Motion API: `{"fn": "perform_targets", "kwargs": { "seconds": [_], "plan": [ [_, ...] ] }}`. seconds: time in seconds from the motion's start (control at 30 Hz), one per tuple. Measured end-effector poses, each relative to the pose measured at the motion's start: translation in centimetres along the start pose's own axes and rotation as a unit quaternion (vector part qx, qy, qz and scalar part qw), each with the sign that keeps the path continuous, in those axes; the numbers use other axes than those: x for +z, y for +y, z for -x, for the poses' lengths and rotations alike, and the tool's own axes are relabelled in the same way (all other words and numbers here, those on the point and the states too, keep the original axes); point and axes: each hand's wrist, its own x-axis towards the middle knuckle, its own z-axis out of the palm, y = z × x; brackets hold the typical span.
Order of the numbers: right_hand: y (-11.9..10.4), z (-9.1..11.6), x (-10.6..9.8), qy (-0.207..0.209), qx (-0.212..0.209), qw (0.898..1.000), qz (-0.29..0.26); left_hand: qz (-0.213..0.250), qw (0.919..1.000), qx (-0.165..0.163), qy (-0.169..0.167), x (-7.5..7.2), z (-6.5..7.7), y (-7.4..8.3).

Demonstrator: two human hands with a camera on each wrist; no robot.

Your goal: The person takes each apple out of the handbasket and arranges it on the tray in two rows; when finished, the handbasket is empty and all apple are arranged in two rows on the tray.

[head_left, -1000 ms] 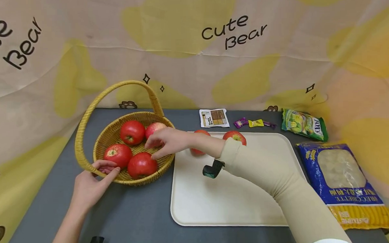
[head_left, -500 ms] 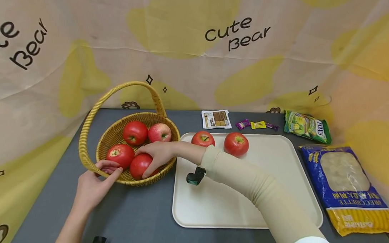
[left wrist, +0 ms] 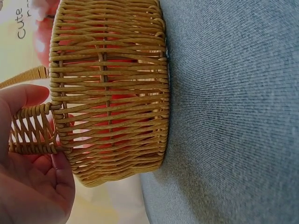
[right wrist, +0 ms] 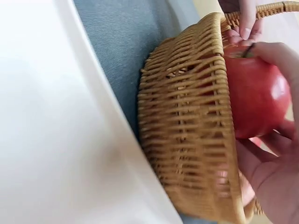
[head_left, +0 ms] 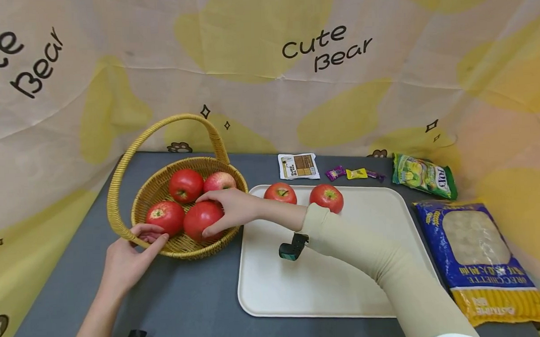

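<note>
A round wicker basket (head_left: 154, 191) with a tall arched handle stands at the left of the table. My left hand (head_left: 127, 260) grips the foot of that handle at the near-left rim, thumb on one side and fingers on the other in the left wrist view. Inside the basket, my right hand (head_left: 232, 209) holds a red apple (head_left: 199, 221) between thumb and fingers; the right wrist view has this apple (right wrist: 257, 98) at rim height. Three more apples lie in the basket: one at the back (head_left: 185, 185), one at the left (head_left: 165, 217), and a paler one (head_left: 219, 180) partly behind my right hand.
A white tray (head_left: 300, 281) lies right of the basket, with two apples (head_left: 281, 192) (head_left: 326, 198) near its far edge. Behind it are a flat packet (head_left: 298, 166) and small candies (head_left: 356, 173). A green bag (head_left: 424, 176) and a blue-and-yellow pasta bag (head_left: 483, 260) lie at the right.
My right hand has come down onto the near apple, taken hold of it and raised it slightly to the right. My left hand stays on the basket handle.
</note>
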Motion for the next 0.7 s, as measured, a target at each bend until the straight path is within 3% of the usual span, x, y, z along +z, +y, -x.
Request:
{"fn": "perform_targets", "kwargs": {
  "seconds": [0.17,0.3,0.4,0.47,0.57,0.7],
  "plan": [
    [0.3,2.8,-1.4,0.053,0.042,0.993,-0.092,-0.001,1.0,-0.001,0.003,0.0,0.0,0.0],
    [0.7,5.1,-2.4,0.082,0.083,0.985,-0.127,-0.001,1.0,-0.003,0.005,0.1,0.0,0.0],
    [1.3,7.0,-2.9,0.105,0.119,0.973,-0.168,0.003,1.0,-0.006,0.005,0.1,0.0,0.0],
    [1.8,8.5,-3.0,0.119,0.145,0.958,-0.219,0.005,0.9999,-0.01,0.002,0.1,0.0,-0.1],
    [2.6,11.0,-3.2,0.144,0.183,0.926,-0.297,0.004,1.0,-0.009,-0.001,0.2,-0.1,-0.2],
    [3.8,14.6,-3.2,0.181,0.234,0.885,-0.359,0.0,1.0,-0.003,0.002,0.2,-0.2,-0.2]
  ]
}}
